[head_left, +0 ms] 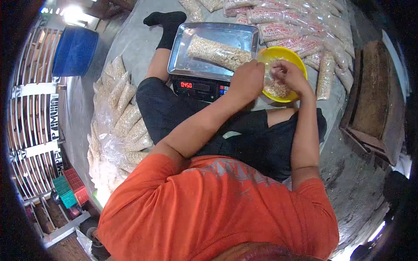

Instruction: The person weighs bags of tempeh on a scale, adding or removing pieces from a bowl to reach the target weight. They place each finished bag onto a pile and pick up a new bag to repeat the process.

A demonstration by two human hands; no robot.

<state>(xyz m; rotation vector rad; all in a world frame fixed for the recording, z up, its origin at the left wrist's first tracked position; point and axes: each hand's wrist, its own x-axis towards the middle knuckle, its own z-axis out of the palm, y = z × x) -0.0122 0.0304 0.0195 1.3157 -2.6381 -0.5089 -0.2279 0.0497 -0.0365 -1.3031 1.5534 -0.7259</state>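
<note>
A clear plastic bag filled with small pale pieces lies on the metal tray of a digital scale. The red display reads 0.450. At the bag's right end, my left hand is closed around its gathered plastic. My right hand hangs over a yellow bowl, its fingers curled together; what they hold, if anything, I cannot make out. More pale pieces lie loose in the bowl.
Many filled bags with red print are piled at the upper right. More filled bags lie left of my leg. A wooden box stands at the right, a blue container at the upper left. Plastic crates sit lower left.
</note>
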